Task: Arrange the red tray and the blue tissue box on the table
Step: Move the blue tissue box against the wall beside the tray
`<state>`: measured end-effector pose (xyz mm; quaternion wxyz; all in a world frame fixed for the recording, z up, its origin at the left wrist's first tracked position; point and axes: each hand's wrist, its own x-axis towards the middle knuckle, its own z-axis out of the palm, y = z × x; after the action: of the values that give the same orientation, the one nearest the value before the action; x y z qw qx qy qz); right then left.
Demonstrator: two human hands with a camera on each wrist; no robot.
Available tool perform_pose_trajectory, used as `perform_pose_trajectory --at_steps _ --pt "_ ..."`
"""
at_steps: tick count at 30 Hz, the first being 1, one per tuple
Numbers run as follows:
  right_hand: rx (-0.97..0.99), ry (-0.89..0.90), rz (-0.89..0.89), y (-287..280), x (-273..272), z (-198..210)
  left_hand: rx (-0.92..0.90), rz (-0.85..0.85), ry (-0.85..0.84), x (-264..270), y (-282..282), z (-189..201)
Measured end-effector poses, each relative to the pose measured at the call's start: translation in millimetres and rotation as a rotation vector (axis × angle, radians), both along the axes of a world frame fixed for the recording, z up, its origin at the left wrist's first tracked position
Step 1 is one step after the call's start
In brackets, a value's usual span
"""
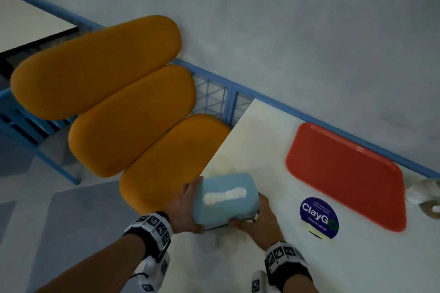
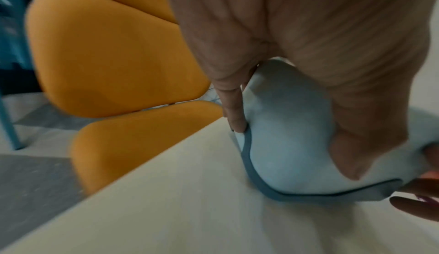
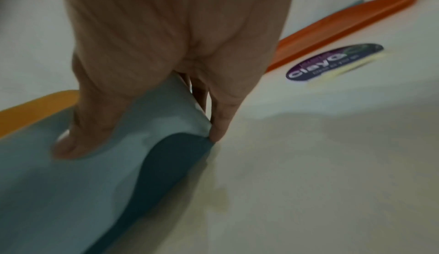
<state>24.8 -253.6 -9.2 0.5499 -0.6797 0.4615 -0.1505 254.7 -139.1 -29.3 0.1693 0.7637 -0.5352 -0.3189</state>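
Blue tissue box [image 1: 226, 201] low in the middle of the head view, near the left edge of the white table [image 1: 262, 145], gripped at both ends. Left hand [image 1: 184, 209] wrapped round its left end, thumb over the top, fingers [image 2: 234, 107] down the far side. Right hand [image 1: 256, 220] clamped on the right end, thumb on the lid, fingers [image 3: 222, 115] curled down the side to the dark base. Cannot tell whether the box is resting on the table or just above it. White tissue showing in the slot on top. Red tray [image 1: 345, 176] lying flat at the right of the frame, along the blue rail [image 1: 309, 116], apart from the box. Round purple sticker [image 1: 319, 217] on the table between box and tray, close to the tray's near edge. Three orange seats [image 1: 123, 112] in a diagonal row at centre left. Something small and pale [image 1: 421, 192] at the far right edge, too blurred to name.
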Motion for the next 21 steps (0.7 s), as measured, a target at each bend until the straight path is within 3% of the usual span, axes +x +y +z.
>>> perform_pose_trajectory --at_steps 4,11,15,21 --pt "-0.059 0.059 -0.090 -56 23 19 -0.052 -0.089 -0.099 36 -82 -1" --pt "-0.123 0.089 -0.211 -163 44 37 -0.147 -0.271 -0.038 65 -226 31" --pt "-0.110 0.139 -0.250 -217 48 24 -0.117 -0.326 0.034 73 -292 19" --pt "-0.123 0.199 -0.209 -273 58 -10 -0.024 -0.252 0.069 82 -342 -23"
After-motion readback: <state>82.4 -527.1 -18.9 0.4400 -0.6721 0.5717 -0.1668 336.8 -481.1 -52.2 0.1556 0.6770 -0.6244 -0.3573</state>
